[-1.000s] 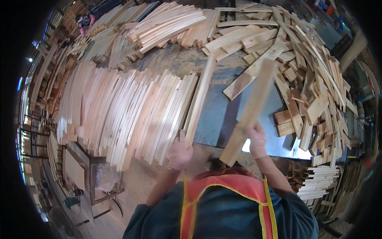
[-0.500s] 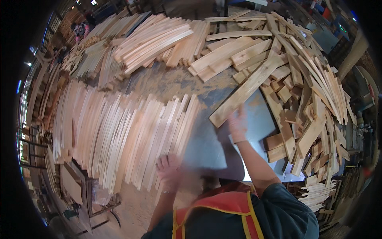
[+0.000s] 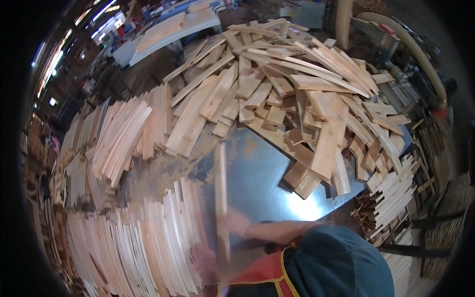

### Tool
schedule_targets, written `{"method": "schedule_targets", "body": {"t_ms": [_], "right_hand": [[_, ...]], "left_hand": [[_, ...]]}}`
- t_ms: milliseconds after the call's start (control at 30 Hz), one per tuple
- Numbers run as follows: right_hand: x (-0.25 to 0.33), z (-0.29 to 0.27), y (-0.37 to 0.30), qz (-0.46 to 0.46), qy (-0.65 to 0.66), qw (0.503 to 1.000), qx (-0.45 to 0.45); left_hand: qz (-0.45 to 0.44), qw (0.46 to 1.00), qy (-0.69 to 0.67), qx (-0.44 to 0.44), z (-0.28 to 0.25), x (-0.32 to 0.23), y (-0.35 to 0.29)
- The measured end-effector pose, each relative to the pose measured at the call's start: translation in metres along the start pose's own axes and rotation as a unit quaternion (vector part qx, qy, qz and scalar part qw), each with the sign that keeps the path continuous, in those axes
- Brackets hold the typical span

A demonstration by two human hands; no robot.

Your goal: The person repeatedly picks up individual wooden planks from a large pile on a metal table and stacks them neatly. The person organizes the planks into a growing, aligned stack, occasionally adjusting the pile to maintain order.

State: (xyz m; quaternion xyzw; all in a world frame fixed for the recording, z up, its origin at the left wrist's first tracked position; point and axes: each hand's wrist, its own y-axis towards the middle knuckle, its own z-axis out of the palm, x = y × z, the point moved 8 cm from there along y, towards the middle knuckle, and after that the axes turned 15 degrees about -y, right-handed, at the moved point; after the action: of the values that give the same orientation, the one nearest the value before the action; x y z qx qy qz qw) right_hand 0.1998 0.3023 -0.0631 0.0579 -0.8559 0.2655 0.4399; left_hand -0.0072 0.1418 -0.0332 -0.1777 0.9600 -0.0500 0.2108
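My right hand (image 3: 236,222) is closed on a narrow wooden board (image 3: 221,183) standing on edge. The board points away from me and is a little blurred, just right of a long row of pale wooden strips (image 3: 143,242). At the right end of that row, my left hand (image 3: 202,258) lies with its fingers stretched out against the strips. A narrow gap separates the held board from the row. The near end of the board is smeared by motion beside my left hand.
A loose heap of boards and offcuts (image 3: 277,94) covers the far and right part of the metal table (image 3: 257,171). Another stack of strips (image 3: 121,133) lies far left. Sawdust marks the tabletop. A ribbed hose (image 3: 420,54) curves at the far right, above stacked slats (image 3: 396,198).
My right hand has moved left and nearer to me, bringing a board off the heap and turning it upright beside the row. My view has swung to the right.
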Motion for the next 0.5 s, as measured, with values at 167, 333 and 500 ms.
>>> {"method": "schedule_targets", "body": {"t_ms": [167,333,500], "right_hand": [[0.024,0.110,-0.009,-0.293,-0.058,0.936,0.186],[0.071,-0.067,-0.101,-0.257,-0.003,0.947,0.193],[-0.013,-0.253,-0.189,-0.251,0.162,0.939,0.170]], "left_hand": [[0.050,0.991,0.119,0.033,0.007,-0.046,-0.003],[0.005,0.994,0.100,-0.041,0.020,-0.013,-0.004],[0.060,0.998,0.018,-0.030,-0.036,-0.090,0.010]]}}
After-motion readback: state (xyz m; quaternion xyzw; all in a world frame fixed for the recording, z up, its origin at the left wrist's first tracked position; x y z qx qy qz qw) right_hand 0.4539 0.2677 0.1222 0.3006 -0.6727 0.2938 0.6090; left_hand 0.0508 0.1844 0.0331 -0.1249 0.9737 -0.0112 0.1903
